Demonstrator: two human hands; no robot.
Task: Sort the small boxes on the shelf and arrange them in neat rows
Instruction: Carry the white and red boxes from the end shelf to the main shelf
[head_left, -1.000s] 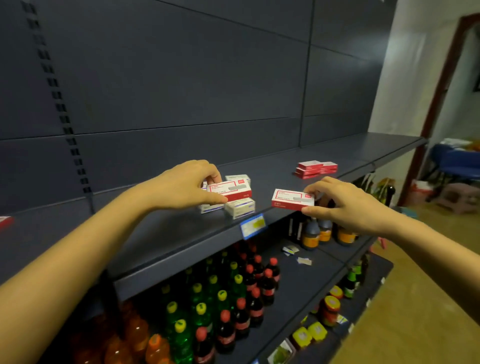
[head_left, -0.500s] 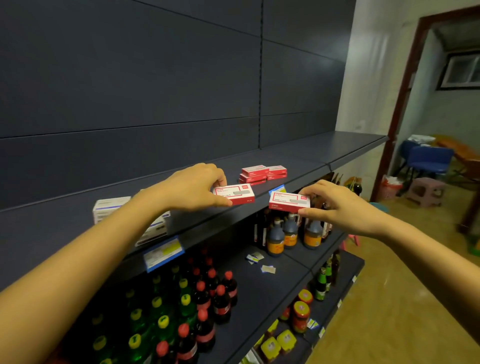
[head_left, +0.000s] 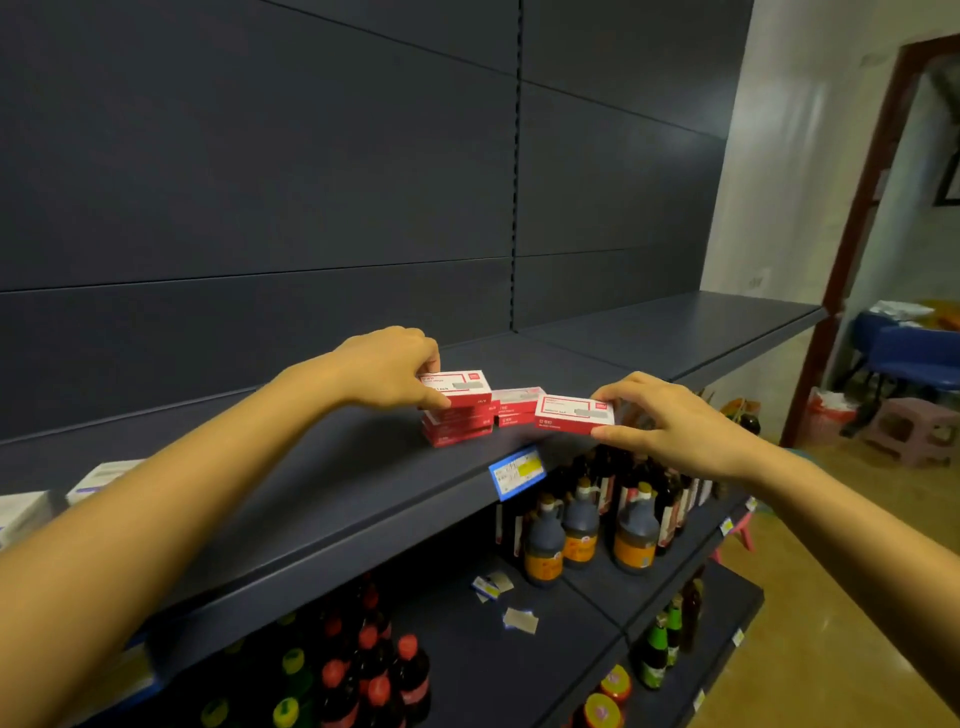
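Item 1. Red-and-white box in my left hand (head_left: 387, 366): my left grip is closed on it, thumb along the near long side, fingers over the far side. It sits on top of the left stack of red boxes (head_left: 457, 428) or a hair above it; I cannot tell which. Its long axis runs along the shelf (head_left: 322, 488), parallel to the front edge.

Item 2. Red-and-white box in my right hand (head_left: 675, 423): my right grip is closed on its right end (head_left: 574, 413), thumb below, fingers above. It is held over the front edge of the shelf, just right of the stacks, and I judge it not yet set down. Long axis also parallel to the front edge.

Item 3. Lower second stack (head_left: 517, 405), between the two held boxes and slightly behind the right one. This is the relation that matters: the open top of this stack lies to the left of and a little behind my right-hand box, and my right hand is the nearer one. By my judgement, that box goes there with a short push inward and leftward, no turning needed.

Item 4. White boxes (head_left: 98, 475) at the far left of the same shelf, well apart from the red ones.

Item 5. Blue price tag (head_left: 517, 472) on the front edge, below the stacks, with a yellow patch.

Writing: every red box carries a small red logo and lines of print; all too small to read. Tag figures illegible. Brand cannot be told.
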